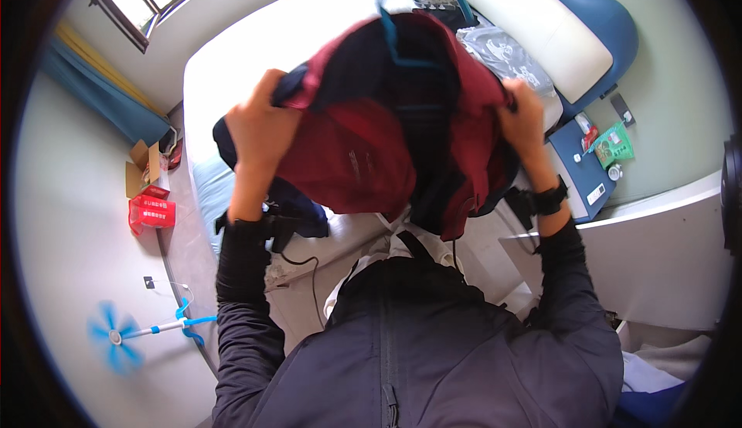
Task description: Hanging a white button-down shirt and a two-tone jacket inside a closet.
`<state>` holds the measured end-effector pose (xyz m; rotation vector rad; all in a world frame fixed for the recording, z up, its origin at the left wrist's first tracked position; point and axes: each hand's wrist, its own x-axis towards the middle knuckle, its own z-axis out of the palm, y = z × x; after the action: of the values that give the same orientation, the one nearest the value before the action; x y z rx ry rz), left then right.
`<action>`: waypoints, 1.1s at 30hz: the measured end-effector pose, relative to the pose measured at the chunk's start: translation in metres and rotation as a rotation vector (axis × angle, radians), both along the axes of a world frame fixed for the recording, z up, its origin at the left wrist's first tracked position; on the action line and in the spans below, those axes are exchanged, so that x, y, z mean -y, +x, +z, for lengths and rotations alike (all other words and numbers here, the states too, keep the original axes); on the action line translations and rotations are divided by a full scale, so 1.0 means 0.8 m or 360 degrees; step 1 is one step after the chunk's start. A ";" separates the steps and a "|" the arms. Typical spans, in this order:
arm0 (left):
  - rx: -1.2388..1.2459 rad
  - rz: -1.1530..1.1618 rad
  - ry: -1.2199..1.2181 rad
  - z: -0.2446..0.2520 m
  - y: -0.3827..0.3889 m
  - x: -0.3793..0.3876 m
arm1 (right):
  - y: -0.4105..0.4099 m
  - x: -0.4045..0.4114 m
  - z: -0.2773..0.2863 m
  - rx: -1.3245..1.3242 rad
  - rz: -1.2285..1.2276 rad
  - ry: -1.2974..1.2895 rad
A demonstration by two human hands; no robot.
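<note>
A dark red and black jacket (359, 155) hangs spread between both hands, above the near edge of the bed. My left hand (261, 120) grips its left side near the top, and my right hand (522, 118) grips the opposite side. A blue hanger (393, 36) shows at the jacket's upper opening, partly hidden by cloth and blurred; whether it sits inside the jacket I cannot tell. Behind the jacket, clear plastic garment bags (503, 57) lie on the white bed (249, 62). Dark navy cloth (310, 213) lies on the bed's near edge, below my left hand.
A blue bedside table (571, 155) with a green packet (614, 145) stands at right, beside a white cabinet panel (649, 248). At left are an open cardboard box (139, 167), a red bag (152, 213) and a blue-bladed fan (116, 337). A black cable (316, 289) hangs below the left forearm.
</note>
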<state>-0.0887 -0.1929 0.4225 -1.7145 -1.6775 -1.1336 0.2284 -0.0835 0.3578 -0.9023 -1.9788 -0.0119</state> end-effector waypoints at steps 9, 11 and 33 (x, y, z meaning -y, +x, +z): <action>0.0142 0.0272 0.0540 0.156 -0.037 0.079 | -0.088 0.056 0.256 -0.0247 0.0203 0.0332; 0.0048 0.0354 0.0518 0.170 -0.046 0.105 | -0.097 0.062 0.266 -0.0163 0.0215 0.0483; -0.0008 0.0301 -0.0196 0.161 -0.127 0.134 | -0.153 0.052 0.254 0.0324 0.0336 0.0151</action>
<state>-0.1903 -0.2998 0.5512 -1.5879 -1.8958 -0.9561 0.1060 -0.1252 0.5610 -0.6484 -2.2349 -0.0794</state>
